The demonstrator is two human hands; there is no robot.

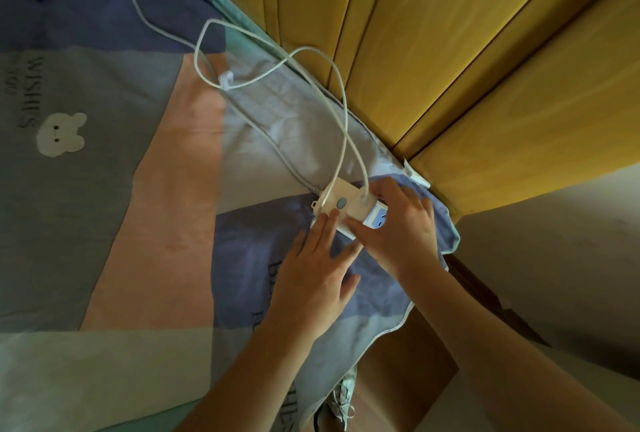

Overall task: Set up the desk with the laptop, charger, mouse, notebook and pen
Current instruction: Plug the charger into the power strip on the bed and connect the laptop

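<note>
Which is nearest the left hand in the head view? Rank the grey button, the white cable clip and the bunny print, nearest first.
From the left hand:
1. Grey button, on the power strip, just past the fingertips.
2. White cable clip, up on the looped cord.
3. Bunny print, far left on the bedsheet.

A patchwork bedsheet (138,223) with a white bunny print (62,135) beside yellow padded panels (450,50)

Dim, soft indoor light — no glare anywhere. The yellow padded wall (467,50) toward two o'clock is brightest; the bedsheet (104,189) darkens toward ten o'clock. Faint shadows sit under both hands. Wide-angle bending curves the edges — overall slightly soft.
</note>
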